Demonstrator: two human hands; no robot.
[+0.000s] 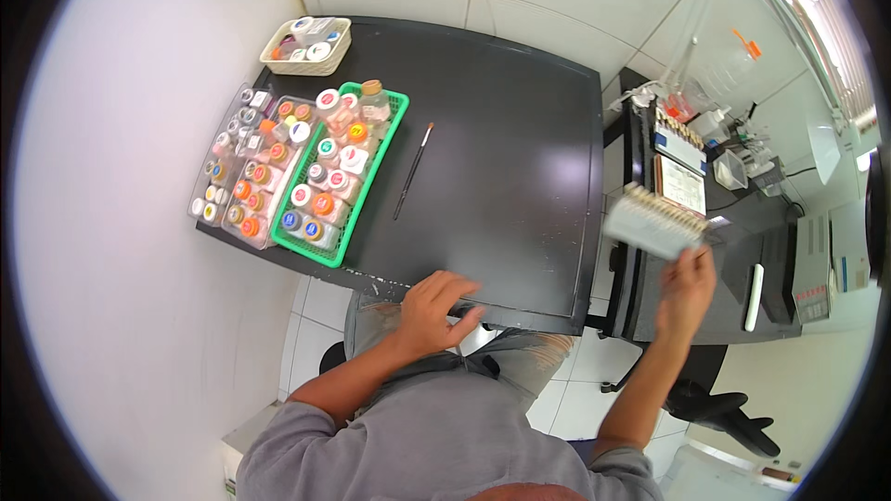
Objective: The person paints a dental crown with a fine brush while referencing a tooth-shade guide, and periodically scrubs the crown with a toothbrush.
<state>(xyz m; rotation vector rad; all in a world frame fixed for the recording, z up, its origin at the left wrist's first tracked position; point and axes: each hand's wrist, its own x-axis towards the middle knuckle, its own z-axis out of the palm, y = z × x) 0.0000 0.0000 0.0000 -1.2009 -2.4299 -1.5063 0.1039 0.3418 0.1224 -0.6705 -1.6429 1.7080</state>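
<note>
My right hand [688, 288] is raised over the side desk at the right, its fingers closed on the lower right corner of a white shade guide [647, 225]. A row of small beige tabs runs along the guide's upper edge; motion blurs it. At the front edge of the black table [501, 195], my left hand [438, 313] rests with fingers loosely bent and thumb apart, holding nothing. A thin black brush [412, 173] with a reddish tip lies on the table beyond that hand. Left of the brush stands a green basket [344, 246] of small capped bottles.
Clear trays [263, 223] of more bottles and jars sit left of the green basket. A cream basket [334, 61] with jars stands at the far left corner. On the side desk are another shade guide [680, 144], a framed card [679, 184] and a white stick-like object [754, 297].
</note>
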